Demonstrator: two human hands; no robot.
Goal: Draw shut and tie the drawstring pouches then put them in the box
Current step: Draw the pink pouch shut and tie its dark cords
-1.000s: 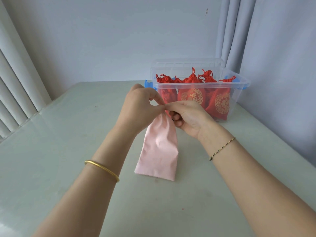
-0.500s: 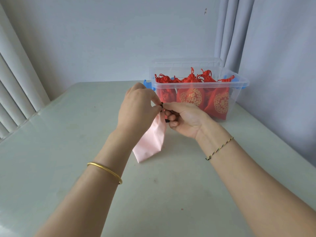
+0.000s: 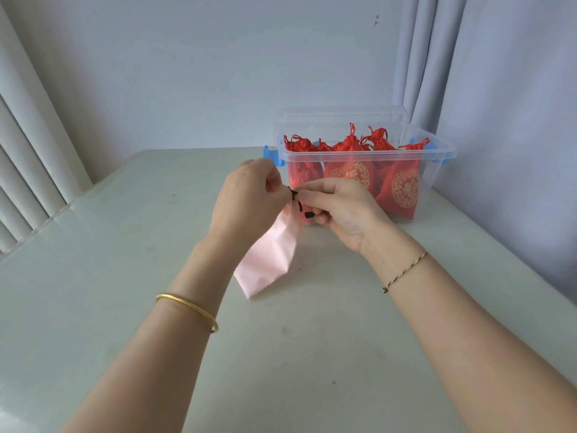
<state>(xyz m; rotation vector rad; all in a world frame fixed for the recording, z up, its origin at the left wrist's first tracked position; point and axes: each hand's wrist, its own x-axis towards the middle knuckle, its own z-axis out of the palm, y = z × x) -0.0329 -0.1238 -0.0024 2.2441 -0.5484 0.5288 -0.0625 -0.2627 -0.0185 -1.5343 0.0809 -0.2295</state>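
While left hand (image 3: 249, 200) and right hand (image 3: 346, 210) pinch the pink pouch's (image 3: 268, 254) cord (image 3: 293, 194), the box (image 3: 432, 179) (red pouches (image 3: 402, 190) inside) stands behind.

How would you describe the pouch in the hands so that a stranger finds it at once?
Find the clear box at the far side of the table. Before it, the left hand and right hand pinch the top of a pouch. It alone is plain pink; the boxed pouches are red and gold.
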